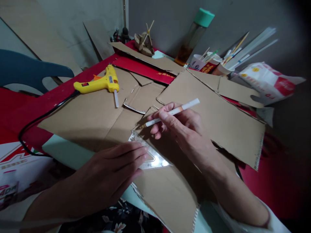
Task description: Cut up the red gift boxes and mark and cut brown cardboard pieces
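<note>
My right hand [181, 124] pinches a white pen [189, 105] between thumb and fingers. The pen slants down to the left, its brownish tip close to the upper corner of a clear triangular set square [159, 158]. On that set square my left hand [121, 165] rests with its fingers close together, holding it against a piece of cardboard [167, 191]; its thumb is hidden. Whether the pen tip touches the cardboard, I cannot tell. A larger cardboard sheet [87, 113] spreads out to the left, and another cardboard panel [218, 113] lies to the right.
A yellow glue gun [97, 84] lies on the left sheet, its black cord trailing left. Behind stand a bottle with a turquoise lid [204, 17], paper cups [196, 63] of sticks and pens, and a tissue pack [269, 81]. A blue chair [21, 66] is at left.
</note>
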### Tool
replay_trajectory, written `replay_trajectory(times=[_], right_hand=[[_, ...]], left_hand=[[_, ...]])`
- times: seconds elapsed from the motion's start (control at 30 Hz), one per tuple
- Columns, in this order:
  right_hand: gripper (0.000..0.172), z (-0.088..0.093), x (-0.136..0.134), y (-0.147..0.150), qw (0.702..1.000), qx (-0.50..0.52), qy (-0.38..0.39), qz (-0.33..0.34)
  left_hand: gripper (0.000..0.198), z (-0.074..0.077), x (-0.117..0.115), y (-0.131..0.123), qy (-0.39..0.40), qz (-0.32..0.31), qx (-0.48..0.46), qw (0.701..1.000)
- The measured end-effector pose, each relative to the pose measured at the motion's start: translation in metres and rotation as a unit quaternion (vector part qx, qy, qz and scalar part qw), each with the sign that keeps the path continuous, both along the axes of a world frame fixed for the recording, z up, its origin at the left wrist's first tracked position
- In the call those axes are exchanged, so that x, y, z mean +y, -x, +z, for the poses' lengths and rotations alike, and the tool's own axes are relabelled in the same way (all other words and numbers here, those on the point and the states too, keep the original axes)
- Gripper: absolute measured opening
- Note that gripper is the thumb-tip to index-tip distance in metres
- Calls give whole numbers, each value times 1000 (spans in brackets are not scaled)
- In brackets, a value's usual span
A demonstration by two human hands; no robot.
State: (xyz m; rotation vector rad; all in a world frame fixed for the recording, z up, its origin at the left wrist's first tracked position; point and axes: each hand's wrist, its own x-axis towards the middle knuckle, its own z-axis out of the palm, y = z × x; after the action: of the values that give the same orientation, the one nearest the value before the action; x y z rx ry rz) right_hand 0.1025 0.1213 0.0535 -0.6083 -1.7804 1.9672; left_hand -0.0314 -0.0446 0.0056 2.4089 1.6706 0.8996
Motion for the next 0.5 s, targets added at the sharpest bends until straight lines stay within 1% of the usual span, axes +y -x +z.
replay_trajectory(times=[0.17,0.33,0.5], right_hand=[[19,2,-1,2,999,-37,-27,-4],[20,-5,-2,2,999,-27,-23,1],[21,-12,-1,3,1000,-16,-12,21]], left_hand=[[34,-1,0,2,2,-6,13,1000],[35,-2,-1,2,2,-5,12,1000],[34,-2,0,1,7,3,1,1000]])
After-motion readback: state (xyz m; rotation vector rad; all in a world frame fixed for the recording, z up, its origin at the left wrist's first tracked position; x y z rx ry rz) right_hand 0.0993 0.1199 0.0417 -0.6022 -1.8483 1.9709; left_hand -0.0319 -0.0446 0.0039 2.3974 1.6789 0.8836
